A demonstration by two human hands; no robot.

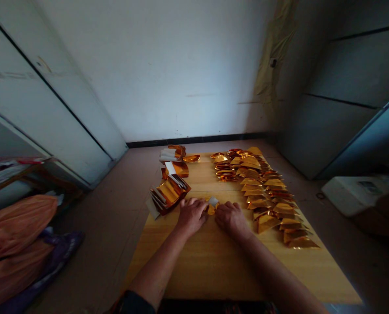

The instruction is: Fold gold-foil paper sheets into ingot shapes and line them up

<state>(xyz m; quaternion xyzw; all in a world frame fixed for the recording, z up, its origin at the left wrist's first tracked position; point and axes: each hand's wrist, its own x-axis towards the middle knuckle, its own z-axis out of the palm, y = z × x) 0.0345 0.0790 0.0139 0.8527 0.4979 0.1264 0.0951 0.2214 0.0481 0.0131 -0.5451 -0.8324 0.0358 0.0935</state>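
Between my two hands, low on the wooden table (194, 266), is a small sheet of gold foil paper (211, 208) with a pale grey patch on top. My left hand (192, 214) grips its left side, fingers curled. On the other side, my right hand (233, 219) is closed at the paper's right edge. Left of my left hand lie curved stacks of gold foil paper (170, 193) with whitish backs. Rows of folded gold foil pieces (251, 185) cover the table's right side.
A pale wall (188, 78) rises behind the table. Grey cabinets (354, 87) stand at the right, and a white box (348, 194) sits on the floor. Orange cloth (21, 222) and a purple bag (65, 244) lie at the left.
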